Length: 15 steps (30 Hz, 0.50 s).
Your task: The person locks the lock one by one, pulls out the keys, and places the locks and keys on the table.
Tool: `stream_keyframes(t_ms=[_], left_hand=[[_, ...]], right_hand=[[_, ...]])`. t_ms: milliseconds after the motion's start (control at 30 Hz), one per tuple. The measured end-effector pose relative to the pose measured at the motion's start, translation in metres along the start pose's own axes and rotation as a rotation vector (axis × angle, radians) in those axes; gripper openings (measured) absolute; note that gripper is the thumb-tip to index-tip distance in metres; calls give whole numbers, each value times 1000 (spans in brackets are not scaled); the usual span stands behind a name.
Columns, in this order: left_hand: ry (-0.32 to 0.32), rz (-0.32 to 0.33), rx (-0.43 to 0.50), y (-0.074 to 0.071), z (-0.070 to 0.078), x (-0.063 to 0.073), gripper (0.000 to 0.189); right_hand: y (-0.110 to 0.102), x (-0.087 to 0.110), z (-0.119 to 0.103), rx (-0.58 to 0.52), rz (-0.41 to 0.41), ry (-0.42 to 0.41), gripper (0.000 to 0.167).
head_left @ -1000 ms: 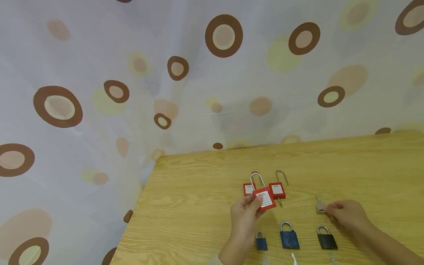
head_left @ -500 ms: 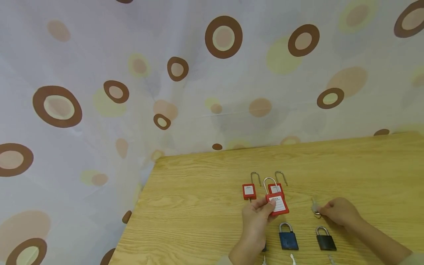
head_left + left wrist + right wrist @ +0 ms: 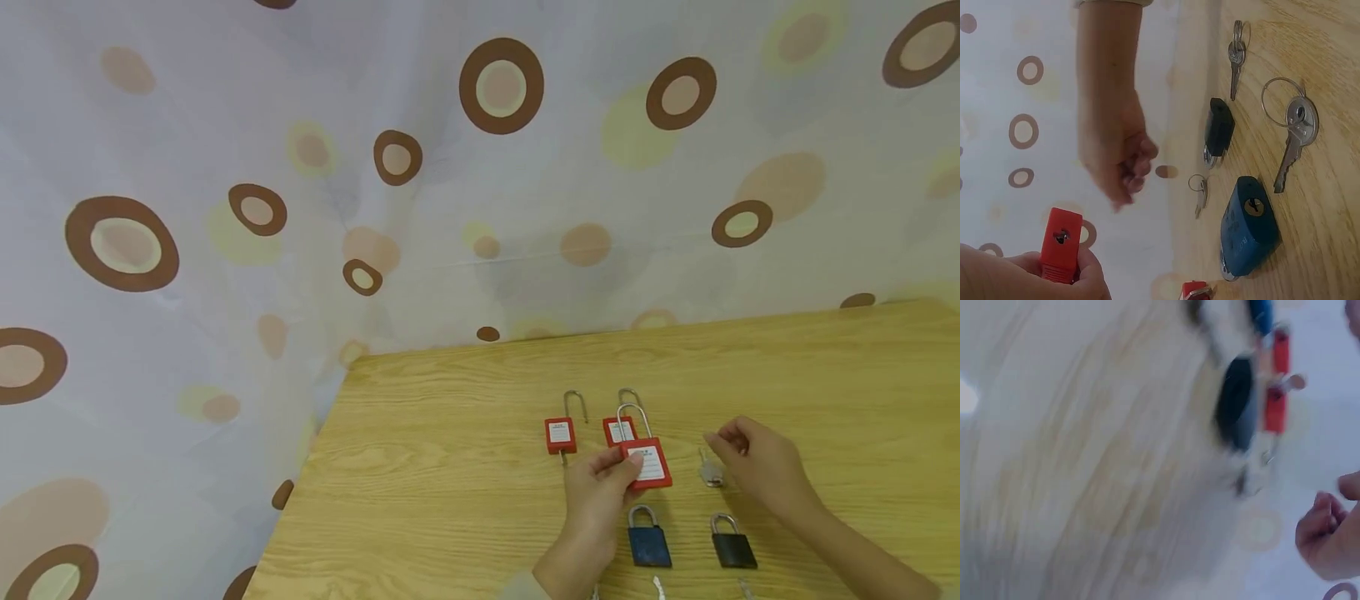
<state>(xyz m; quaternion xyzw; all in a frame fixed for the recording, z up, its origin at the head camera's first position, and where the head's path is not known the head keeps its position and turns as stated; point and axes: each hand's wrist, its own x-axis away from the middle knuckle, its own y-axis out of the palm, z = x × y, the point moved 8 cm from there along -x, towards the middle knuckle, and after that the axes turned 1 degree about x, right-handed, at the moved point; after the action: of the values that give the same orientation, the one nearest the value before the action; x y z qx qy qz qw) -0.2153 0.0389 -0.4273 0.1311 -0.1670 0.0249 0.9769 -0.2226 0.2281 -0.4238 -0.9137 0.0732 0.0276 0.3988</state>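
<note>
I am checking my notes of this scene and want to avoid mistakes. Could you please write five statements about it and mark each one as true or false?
1. The left hand holds a red padlock. True.
2. The right hand pinches a key. False: it holds nothing; the nearest silver key lies on the table.
3. In the head view, the black padlock is right of the blue padlock. True.
4. The blue padlock has a key inserted. False: its keyhole is empty.
5. The leftmost red padlock is closed. False: it is open.

Bare hands (image 3: 597, 504), bare forearms (image 3: 862, 546) — pale grey-beige sleeve edges (image 3: 524, 587)
</note>
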Motion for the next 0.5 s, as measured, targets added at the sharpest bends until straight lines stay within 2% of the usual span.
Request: stream_keyframes(t_ms=[67,133,200,333,467,500], left_hand=[[5,8,6,7,1,-2,20],[16,20,11,15,3,-5,20],[40,23,13,25,7,-9,20],[72,49,-22,40,14,-20,23],[112,98,-162,48,14,-35,24],[139,108,-222,50,14,-39,22]], right_hand=[[1,4,-16,-153,14,-15,29],[6,8,-26,-317,-37,36,36],[10,11,-33,-428,-83,88,43],[6,6,-34,-484,-100,127,50],[6,-10,-19,-491,-123,175,53],[8,-14,-14,-492,-134,191,52]])
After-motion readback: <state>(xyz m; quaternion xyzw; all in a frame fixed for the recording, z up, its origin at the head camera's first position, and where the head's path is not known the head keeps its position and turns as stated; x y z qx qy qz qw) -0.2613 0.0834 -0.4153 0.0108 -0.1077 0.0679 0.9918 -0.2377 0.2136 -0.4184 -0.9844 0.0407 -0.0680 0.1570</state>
